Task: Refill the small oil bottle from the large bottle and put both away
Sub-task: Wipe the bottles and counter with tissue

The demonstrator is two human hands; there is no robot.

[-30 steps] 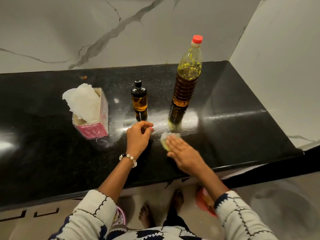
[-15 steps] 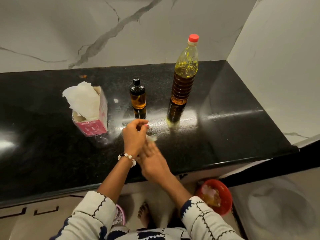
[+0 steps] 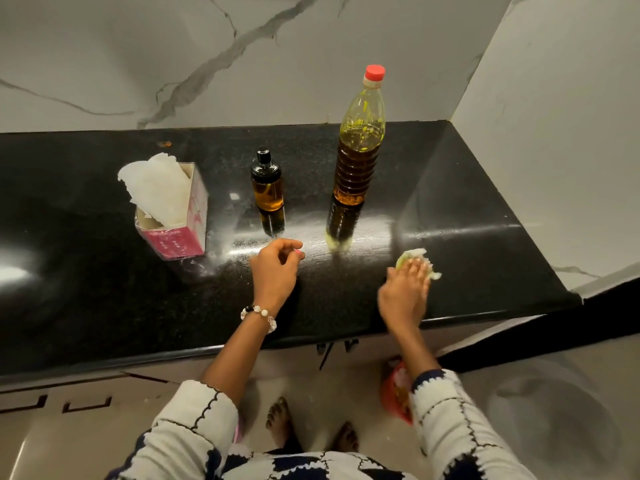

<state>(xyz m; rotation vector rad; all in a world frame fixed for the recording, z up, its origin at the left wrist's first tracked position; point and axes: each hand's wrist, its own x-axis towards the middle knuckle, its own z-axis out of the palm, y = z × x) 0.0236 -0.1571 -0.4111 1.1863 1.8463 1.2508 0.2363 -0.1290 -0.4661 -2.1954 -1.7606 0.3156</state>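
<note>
The small oil bottle (image 3: 266, 188), dark-capped and amber, stands upright mid-counter. To its right stands the large plastic oil bottle (image 3: 360, 143) with its red cap on, roughly two-thirds full. My left hand (image 3: 275, 271) rests loosely curled on the black counter (image 3: 86, 289) just in front of the small bottle, holding nothing. My right hand (image 3: 407, 289) presses a crumpled, oil-stained tissue (image 3: 415, 258) flat onto the counter, to the front right of the large bottle.
A pink tissue box (image 3: 176, 223) with a white tissue sticking out stands left of the small bottle. Marble walls close the back and right side. A red bin (image 3: 396, 393) sits on the floor below the counter edge, by my feet.
My right hand slid the tissue across the counter, first left toward my left hand, then far right past the large bottle. My left hand and both bottles stayed put.
</note>
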